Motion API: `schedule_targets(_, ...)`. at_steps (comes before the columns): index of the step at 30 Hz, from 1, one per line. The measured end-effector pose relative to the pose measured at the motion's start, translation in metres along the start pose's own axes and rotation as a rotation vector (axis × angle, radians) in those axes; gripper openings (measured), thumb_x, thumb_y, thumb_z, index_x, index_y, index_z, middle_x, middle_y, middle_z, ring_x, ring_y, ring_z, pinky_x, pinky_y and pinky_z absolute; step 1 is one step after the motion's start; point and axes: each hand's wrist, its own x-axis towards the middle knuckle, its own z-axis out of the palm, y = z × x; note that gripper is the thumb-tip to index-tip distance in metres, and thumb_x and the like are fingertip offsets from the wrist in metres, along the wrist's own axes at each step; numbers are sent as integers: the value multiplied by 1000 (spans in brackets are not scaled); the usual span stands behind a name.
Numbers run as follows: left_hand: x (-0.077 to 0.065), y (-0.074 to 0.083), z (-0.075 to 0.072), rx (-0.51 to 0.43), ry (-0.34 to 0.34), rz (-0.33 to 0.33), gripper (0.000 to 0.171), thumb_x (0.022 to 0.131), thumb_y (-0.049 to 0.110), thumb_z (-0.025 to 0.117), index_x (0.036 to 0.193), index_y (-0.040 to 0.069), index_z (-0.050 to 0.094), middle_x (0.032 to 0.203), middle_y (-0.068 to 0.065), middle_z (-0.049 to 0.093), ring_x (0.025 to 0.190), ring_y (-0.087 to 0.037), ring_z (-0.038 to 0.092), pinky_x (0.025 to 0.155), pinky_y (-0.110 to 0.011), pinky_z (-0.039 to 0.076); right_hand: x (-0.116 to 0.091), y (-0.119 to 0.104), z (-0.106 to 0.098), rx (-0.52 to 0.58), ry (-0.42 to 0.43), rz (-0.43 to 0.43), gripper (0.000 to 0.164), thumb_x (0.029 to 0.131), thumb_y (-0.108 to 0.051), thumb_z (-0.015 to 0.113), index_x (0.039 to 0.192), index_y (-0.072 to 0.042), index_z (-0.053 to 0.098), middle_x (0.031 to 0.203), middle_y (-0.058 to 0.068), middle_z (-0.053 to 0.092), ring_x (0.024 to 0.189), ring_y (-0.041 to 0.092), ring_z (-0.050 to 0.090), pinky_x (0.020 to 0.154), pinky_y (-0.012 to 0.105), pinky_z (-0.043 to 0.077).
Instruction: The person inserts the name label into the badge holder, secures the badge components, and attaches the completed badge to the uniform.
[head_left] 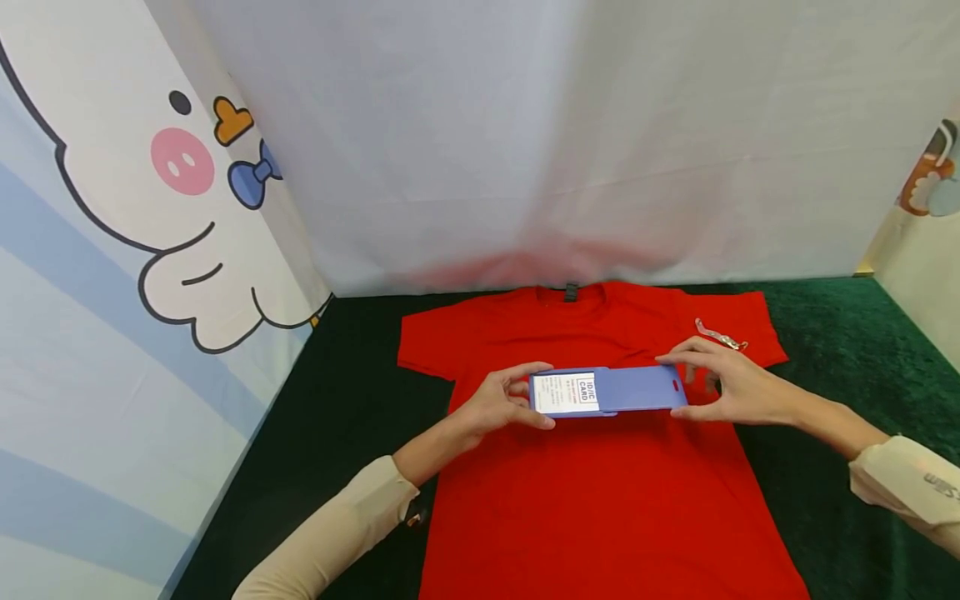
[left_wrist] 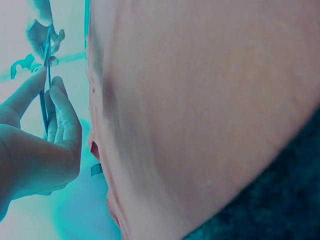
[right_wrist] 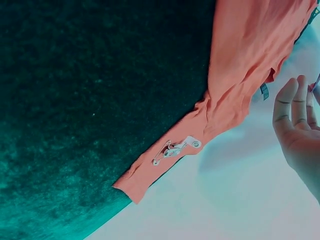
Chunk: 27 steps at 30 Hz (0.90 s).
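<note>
Held level above the red T-shirt [head_left: 570, 500] is a blue ID card holder [head_left: 637, 388], drawn out lengthwise in two overlapping parts. A white printed card [head_left: 564, 393] marked "ID/IC CARD" shows in its left part. My left hand [head_left: 501, 400] grips the left end between thumb and fingers. At the slotted right end, my right hand [head_left: 723, 383] pinches the long edges between thumb and fingertips. From the left wrist view the holder [left_wrist: 45, 107] appears edge-on between the left thumb and fingers. Only the fingers and palm of the right hand [right_wrist: 300, 122] show in its wrist view.
A badge clip with a clear strap and a pin [right_wrist: 172, 150] lies on the shirt's right-hand sleeve. The shirt is spread on a dark green cloth [head_left: 847, 375]. White curtain [head_left: 465, 125] stands behind, and a cartoon-printed panel [head_left: 97, 333] rises on the left.
</note>
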Motion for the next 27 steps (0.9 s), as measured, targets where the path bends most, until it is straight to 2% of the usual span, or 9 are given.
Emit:
schedule_targets(1,0,0,0,2,0,-1,70,87,2,78,150,17,52,122,-13,73,97,-16,67,83,-24,56,0,0,0,1,1,-1,56,78,-21,89,129,-12,68,120,-2,59,82,5,50,59,22,47)
schedule_targets(6,0,0,-1,10,3,-2,70,87,3,79,150,17,52,121,-13,73,99,-16,67,84,-24,56,-1,2,-1,4,11,2,57,77,-20,90,129,-9,68,120,-3,59,115,1,41,62,23,49)
schedule_targets(11,0,0,-1,10,5,-10,69,86,4,80,148,20,54,120,-12,73,98,-17,67,84,-25,56,-3,3,-2,9,3,24,57,77,-21,89,129,-9,68,121,-2,59,144,32,31,63,24,49)
schedule_targets(13,0,0,-1,7,3,-11,70,86,3,80,149,19,53,120,-12,73,98,-17,66,83,-25,56,-4,3,-2,10,1,27,58,78,-21,89,130,-10,67,122,-2,59,146,46,26,63,24,49)
schedule_targets(14,1,1,-1,6,2,-11,70,86,3,80,149,19,53,120,-12,73,98,-17,66,83,-24,56,-3,3,-2,11,3,25,58,77,-21,89,130,-10,67,122,-1,59,145,45,28,63,24,49)
schedule_targets(18,1,1,-1,2,-2,-7,70,87,2,79,149,19,53,120,-13,73,99,-16,66,83,-24,56,-2,2,-1,3,18,6,58,76,-20,90,129,-8,68,122,-2,59,129,16,37,62,24,49)
schedule_targets(20,1,1,-1,3,-2,-6,70,87,2,79,149,19,53,121,-13,73,99,-16,66,83,-24,56,-2,2,-1,2,20,5,59,76,-20,90,129,-7,68,121,-2,59,120,12,36,62,24,49)
schedule_targets(24,1,1,-1,6,0,-8,70,86,3,79,149,19,53,122,-13,73,100,-17,66,84,-25,56,-3,2,-3,-7,11,29,58,76,-21,90,128,-9,68,122,-1,59,136,34,38,65,26,48)
schedule_targets(27,1,0,-1,8,0,-5,69,87,3,79,149,18,53,122,-13,73,100,-17,66,85,-25,57,-3,3,-4,-24,16,50,58,75,-22,90,128,-11,69,121,-2,59,136,44,37,69,28,46)
